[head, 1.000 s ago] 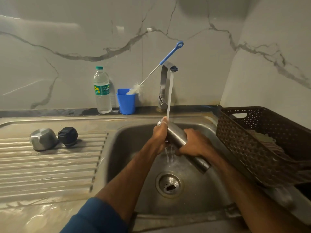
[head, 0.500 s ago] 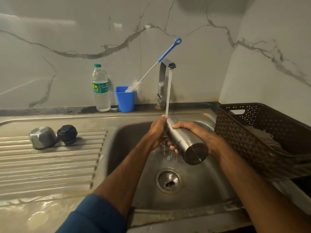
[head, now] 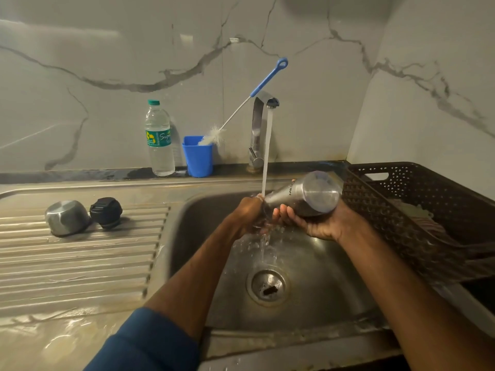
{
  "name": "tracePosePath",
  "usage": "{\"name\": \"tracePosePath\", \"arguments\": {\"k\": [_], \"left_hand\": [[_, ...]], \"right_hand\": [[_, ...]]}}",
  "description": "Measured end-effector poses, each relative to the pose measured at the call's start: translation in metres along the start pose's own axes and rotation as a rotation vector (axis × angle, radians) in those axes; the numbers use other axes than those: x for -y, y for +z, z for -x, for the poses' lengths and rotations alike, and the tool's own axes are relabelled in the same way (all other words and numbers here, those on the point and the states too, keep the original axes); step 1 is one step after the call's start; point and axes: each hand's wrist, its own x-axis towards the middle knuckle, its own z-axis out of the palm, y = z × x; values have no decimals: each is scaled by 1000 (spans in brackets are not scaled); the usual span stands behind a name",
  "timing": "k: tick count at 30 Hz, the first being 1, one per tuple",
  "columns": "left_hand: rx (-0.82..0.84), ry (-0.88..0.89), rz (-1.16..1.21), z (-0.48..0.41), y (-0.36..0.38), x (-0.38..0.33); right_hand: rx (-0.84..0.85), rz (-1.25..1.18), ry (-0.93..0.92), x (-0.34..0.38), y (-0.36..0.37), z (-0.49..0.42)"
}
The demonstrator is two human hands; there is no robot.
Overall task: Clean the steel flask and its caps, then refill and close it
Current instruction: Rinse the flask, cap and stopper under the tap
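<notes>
A: Where is the steel flask [head: 308, 195]?

B: It is up over the sink [head: 321, 298], lying almost flat. Its bottom faces us. Its mouth points left, under the water [head: 267, 151] running from the tap [head: 261, 103].

A: Who holds it?

B: Both hands. The right hand [head: 318, 224] is under it, palm up, with its fingers curled round the body. The left hand [head: 247, 214] is wrapped round the mouth end, and water splashes over it.

A: And the caps?

B: The steel cap [head: 67, 218] and the black cap [head: 106, 212] sit side by side on the ribbed desk [head: 80, 263], left of the sink.

A: What else?

B: A water bottle [head: 159, 140] and a blue cup [head: 198, 159] stand by the wall. A brush [head: 241, 108] leans in the cup. A brown basket [head: 417, 199] sits right of the sink.
</notes>
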Motion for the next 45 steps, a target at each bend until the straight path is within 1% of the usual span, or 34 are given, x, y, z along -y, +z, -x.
{"name": "tracePosePath", "arguments": {"k": [2,4,7,9,10,14,16,19,23,25,29,31,33,35,36,40,42,43,44,45], "left_hand": [[-190,91,-166,-7,-2,1],[-336,222,-202,-6,-4,-5],[-488,444,-219,4,-7,-24],[-517,543,-257,3,-8,-38],[-494,562,-284,1,-8,-46],[-317,525,-431,-16,-11,-64],[-293,521,-490,-23,-13,-69],[-256,501,-497,-30,-17,-70],[-211,577,-607,-32,-19,-73],[-209,579,-688,-36,-24,-74],[-127,534,-827,-22,-41,-66],[-91,544,-882,-8,-50,-53],[30,580,-945,7,-58,-42],[163,634,-985,19,-61,-36],[190,670,-987,25,-60,-33],[94,823,-932,42,-52,-14],[84,850,-909,42,-57,-2],[68,844,-901,42,-60,1],[46,830,-887,42,-62,2],[23,795,-876,43,-63,3]], "right_hand": [[13,-16,15,1,0,-1],[-4,-4,14,2,-4,-5],[-16,-7,10,3,-5,-10],[-3,-10,1,1,-3,-10],[0,-12,7,1,-3,-9],[27,-19,43,2,-4,-12],[29,-14,44,2,-5,-13],[10,14,20,2,-5,-15],[-25,73,-36,-3,0,-11],[-34,130,-48,-5,3,-8],[-36,231,-10,-5,4,-12],[-17,313,14,-5,4,-13],[-5,359,13,-5,4,-15],[1,346,27,-6,7,-14],[10,330,46,-7,9,-13],[72,230,93,-8,12,-13],[103,208,88,-4,14,-10],[119,248,86,-3,16,-8],[104,359,59,-3,19,-6],[44,535,-7,-4,22,-6]]}}
